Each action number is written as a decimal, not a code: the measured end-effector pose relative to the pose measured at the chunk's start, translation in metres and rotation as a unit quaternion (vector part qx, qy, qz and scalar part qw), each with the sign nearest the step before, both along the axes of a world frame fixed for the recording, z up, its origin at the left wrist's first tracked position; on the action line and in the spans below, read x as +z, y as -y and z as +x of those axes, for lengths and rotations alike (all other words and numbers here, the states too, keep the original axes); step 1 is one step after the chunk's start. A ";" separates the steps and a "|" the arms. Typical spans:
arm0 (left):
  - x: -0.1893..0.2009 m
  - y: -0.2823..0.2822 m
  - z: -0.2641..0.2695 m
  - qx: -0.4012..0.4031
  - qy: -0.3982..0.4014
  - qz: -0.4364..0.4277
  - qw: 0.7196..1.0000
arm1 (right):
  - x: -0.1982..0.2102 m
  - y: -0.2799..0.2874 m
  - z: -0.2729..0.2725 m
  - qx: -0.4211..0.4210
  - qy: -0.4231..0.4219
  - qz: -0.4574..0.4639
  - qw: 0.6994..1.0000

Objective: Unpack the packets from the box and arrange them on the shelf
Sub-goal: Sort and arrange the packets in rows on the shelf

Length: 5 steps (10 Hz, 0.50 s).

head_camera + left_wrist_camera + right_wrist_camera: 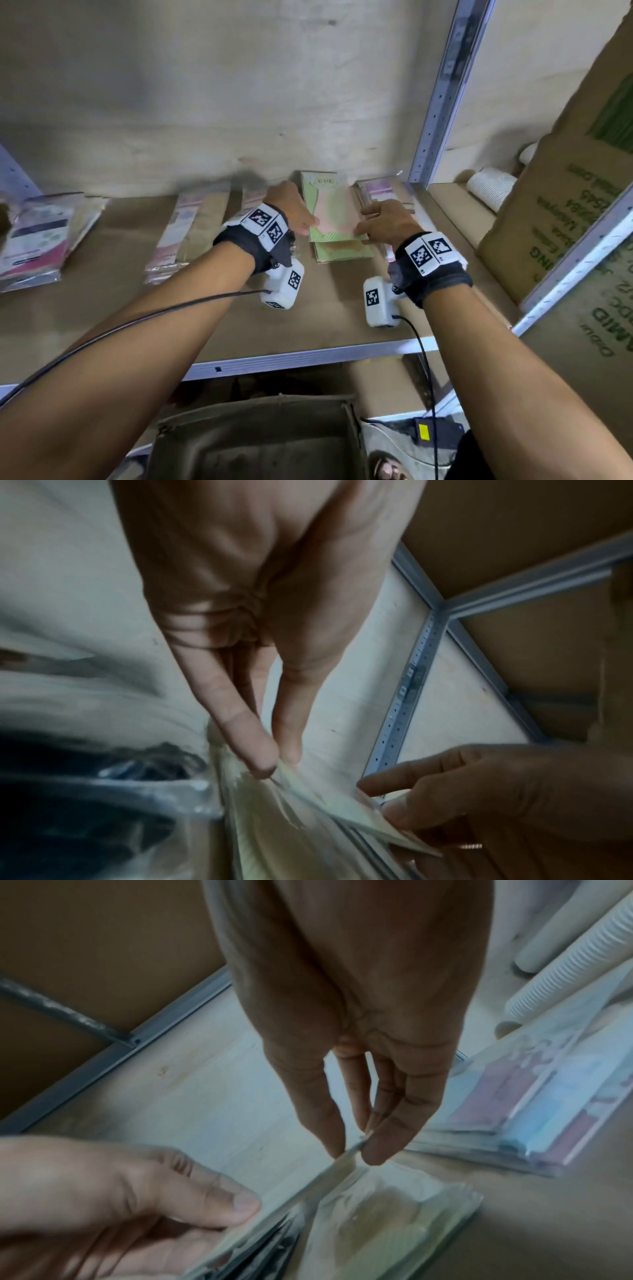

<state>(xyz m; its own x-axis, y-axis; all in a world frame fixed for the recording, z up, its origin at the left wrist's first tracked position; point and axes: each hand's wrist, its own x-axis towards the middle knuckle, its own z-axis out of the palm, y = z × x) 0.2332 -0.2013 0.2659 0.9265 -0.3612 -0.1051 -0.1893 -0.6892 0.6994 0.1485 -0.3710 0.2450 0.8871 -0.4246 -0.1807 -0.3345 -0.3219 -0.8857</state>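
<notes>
Box [260,442]: open brown carton lowest in the head view, under the shelf edge.
Shelf [308,329]: brown board carrying several stacks of packets.
Green packets [334,219]: a stack lying flat near the back wall — between the two hands.
Left hand [291,210]: grip pinched on the stack's left edge, thumb and fingertips [260,761] closed on the top packets.
Right hand [385,219]: grip pinched on the right edge — thumb and fingertip together on a packet rim.
Pink packets [387,193]: another stack just beside the right hand.
</notes>
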 end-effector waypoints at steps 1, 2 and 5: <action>0.001 0.014 -0.003 -0.003 0.030 0.080 0.996 | 0.001 0.000 -0.006 -0.018 -0.022 -0.102 0.994; -0.002 0.023 -0.010 -0.012 0.046 0.170 0.984 | 0.001 -0.005 -0.010 -0.012 -0.059 -0.163 0.985; -0.019 0.036 -0.014 0.006 0.115 0.206 0.972 | 0.010 -0.017 -0.016 -0.020 -0.083 -0.209 0.974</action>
<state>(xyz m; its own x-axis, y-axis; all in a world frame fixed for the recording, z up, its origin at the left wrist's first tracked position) 0.2191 -0.2370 0.2470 0.9467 -0.3208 -0.0285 -0.2974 -0.9048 0.3047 0.1328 -0.3535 0.2550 0.8419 -0.5251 -0.1243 -0.4815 -0.6269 -0.6125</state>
